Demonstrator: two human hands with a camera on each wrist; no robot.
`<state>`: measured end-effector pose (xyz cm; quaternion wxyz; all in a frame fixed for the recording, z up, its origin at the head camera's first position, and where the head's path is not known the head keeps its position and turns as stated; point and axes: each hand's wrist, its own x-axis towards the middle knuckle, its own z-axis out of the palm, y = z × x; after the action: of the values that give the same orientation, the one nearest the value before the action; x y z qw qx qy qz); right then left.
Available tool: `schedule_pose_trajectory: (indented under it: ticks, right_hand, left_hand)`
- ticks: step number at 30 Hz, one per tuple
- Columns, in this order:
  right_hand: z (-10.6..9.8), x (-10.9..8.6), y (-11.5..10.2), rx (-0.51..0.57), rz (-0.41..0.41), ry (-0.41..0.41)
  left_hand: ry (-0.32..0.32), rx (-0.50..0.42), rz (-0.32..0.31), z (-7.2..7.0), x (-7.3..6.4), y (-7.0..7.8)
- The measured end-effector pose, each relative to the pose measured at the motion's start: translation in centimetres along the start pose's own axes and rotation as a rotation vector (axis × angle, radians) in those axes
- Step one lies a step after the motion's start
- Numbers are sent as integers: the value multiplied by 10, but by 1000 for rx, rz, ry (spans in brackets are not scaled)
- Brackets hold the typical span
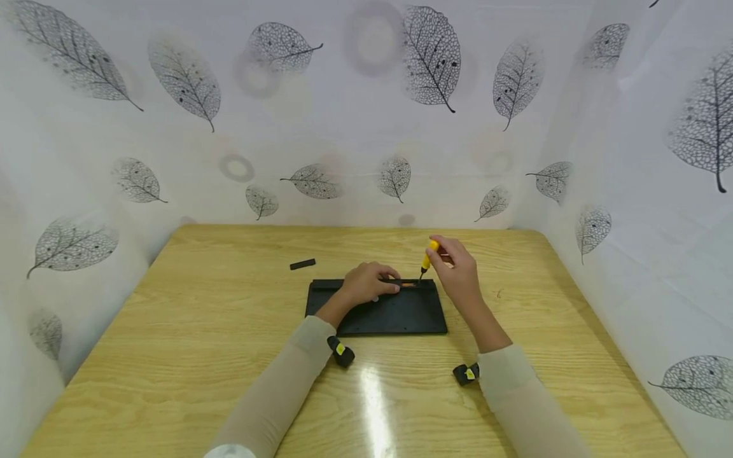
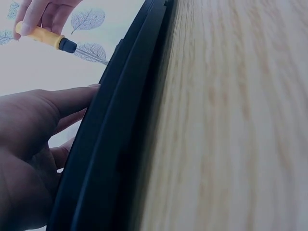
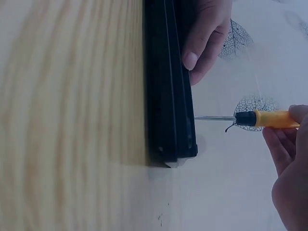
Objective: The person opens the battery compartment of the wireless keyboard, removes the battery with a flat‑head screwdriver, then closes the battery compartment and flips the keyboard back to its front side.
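Note:
A flat black keyboard-shaped panel [image 1: 401, 320] lies on the table, smooth side up, with a thicker bar along its far edge. In that bar is a narrow open slot [image 1: 409, 285] with something orange-brown inside. My left hand [image 1: 365, 283] rests on the bar just left of the slot, thumb and fingers touching the panel. My right hand [image 1: 461, 272] grips the yellow handle of a screwdriver [image 3: 272, 119] between thumb and fingers. The screwdriver stands nearly upright, its metal shaft meeting the bar near the right end of the slot; its tip is hidden.
A small black strip [image 1: 302, 264] lies on the wooden table [image 1: 200, 331] beyond the panel's left corner. White cloth [image 1: 343, 127] printed with leaves hangs behind and at both sides. Black wrist cameras [image 1: 342, 352] hang at both sleeves.

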<state>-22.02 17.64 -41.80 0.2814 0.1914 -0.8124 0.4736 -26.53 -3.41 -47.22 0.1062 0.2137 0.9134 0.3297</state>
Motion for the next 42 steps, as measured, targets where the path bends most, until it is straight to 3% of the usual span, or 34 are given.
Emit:
schedule_pose_trajectory:
  ticks: [5, 10, 16, 20, 27, 37, 42]
  right_hand:
    - [-9, 0, 2, 45, 222, -7]
    - [-20, -6, 22, 190, 421, 6]
    - [-23, -17, 64, 323, 558, 72]
    - [-22, -21, 77, 366, 655, 108]
    - [-22, -25, 80, 409, 780, 140]
    - [-18, -26, 81, 534, 1008, 203]
    - [-17, -26, 81, 565, 1035, 212]
  left_hand:
    - [6, 4, 12, 0, 1, -2]
    - [11, 18, 12, 2, 1, -3]
    - [9, 11, 10, 3, 0, -2]
    - [12, 29, 13, 4, -1, -1]
    - [31, 70, 21, 4, 1, -2]
    - [26, 60, 21, 4, 2, -2]
    - [20, 70, 17, 5, 2, -2]
